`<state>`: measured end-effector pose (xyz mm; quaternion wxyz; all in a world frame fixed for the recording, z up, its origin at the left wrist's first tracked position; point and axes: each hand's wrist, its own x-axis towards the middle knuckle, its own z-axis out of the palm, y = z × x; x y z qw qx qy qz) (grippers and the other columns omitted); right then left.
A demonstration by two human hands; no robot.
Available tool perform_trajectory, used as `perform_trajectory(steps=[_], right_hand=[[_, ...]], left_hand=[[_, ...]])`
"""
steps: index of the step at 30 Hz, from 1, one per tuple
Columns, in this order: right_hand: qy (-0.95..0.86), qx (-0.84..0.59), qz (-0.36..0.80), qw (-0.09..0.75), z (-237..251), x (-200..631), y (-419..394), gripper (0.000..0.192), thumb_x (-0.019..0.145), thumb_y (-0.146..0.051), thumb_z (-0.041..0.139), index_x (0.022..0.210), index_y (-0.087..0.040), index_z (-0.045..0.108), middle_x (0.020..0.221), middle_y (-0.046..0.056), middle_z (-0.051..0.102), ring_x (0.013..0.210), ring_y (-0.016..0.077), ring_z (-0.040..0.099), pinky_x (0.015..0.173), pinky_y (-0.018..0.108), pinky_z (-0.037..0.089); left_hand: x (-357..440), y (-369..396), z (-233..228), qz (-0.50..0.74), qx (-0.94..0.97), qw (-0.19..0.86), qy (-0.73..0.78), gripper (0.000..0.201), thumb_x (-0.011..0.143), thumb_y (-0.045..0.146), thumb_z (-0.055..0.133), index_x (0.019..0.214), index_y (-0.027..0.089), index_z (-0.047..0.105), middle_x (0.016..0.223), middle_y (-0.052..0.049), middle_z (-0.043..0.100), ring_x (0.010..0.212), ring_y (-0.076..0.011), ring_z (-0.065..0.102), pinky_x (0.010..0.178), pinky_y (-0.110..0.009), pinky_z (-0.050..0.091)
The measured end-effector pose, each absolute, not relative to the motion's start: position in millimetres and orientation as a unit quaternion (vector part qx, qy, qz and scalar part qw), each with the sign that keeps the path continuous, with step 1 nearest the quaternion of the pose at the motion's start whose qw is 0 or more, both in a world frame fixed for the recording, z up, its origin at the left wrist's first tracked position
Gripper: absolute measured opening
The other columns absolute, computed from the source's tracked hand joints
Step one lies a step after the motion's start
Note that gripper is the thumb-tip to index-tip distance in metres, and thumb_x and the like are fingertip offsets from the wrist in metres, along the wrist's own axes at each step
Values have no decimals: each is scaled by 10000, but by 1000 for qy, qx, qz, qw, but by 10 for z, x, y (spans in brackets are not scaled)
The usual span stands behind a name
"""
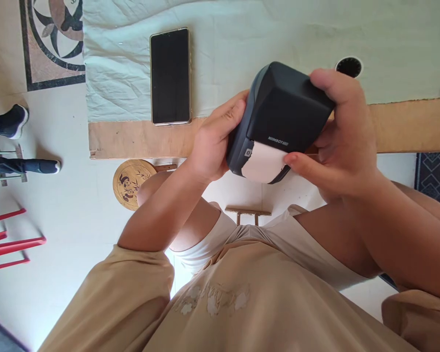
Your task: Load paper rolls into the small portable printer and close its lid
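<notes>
Between my two hands, above the table's front edge, is a black label printer (289, 105) marked NIIMBOT, held tilted. A pale strip of label paper (264, 161) hangs out below the lettering. My left hand (220, 132) wraps the printer's left side, fingers curled over its edge. My right hand (346, 132) grips the other side, its upper finger on the top corner and its thumb by the paper's right edge. Some of the right fingers are hidden behind the printer.
On the green cloth (220, 58) lies a dark-screened phone (170, 76), left of the printer. A small round black-and-white object (349, 67) is behind my right hand. Below the wooden table edge (132, 139) is a round panda-patterned stool (132, 183). Another person's feet (11, 122) show at the left.
</notes>
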<state>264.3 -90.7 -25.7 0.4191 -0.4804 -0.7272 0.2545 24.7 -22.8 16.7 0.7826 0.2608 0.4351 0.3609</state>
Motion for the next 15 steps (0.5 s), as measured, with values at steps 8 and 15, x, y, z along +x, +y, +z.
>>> perform_trajectory(steps=[8,15], right_hand=[[-738,-437,193,477,-93,2627,-842,778,1207,-835,786,1891,-534,570,1616,90,665,1038,152,776,554,233,608],[-654,-516,88,546,-60,2752,-729,531,1260,-815,719,1660,-466,749,1628,61,651,1252,236,871,639,275,633]], left_hand=[[415,-247,360,352,233,835,353,735,1367,608,295,1438,192,897,1300,-62,959,1701,-427,819,1311,-580,748],[336,-234,212,352,341,812,318,388,1296,490,631,1103,233,849,1142,-45,912,1492,-328,926,1307,-419,726]])
